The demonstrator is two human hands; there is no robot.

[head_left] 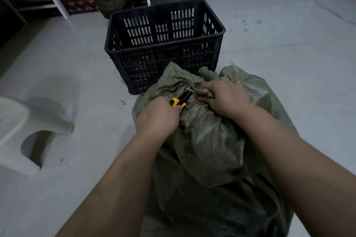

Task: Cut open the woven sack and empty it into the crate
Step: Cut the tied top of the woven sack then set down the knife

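I see one green sack (210,140) on the floor before one black crate (163,44), my left hand (156,117) gripping one yellow knife (181,100), my right hand (225,98) clutching its bunched neck.

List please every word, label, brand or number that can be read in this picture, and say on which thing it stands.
There is no readable text.
The green woven sack shows no print.
The black crate shows only slots, no label.
The yellow and black cutter in the left hand shows no legible brand.
The white stool is plain.
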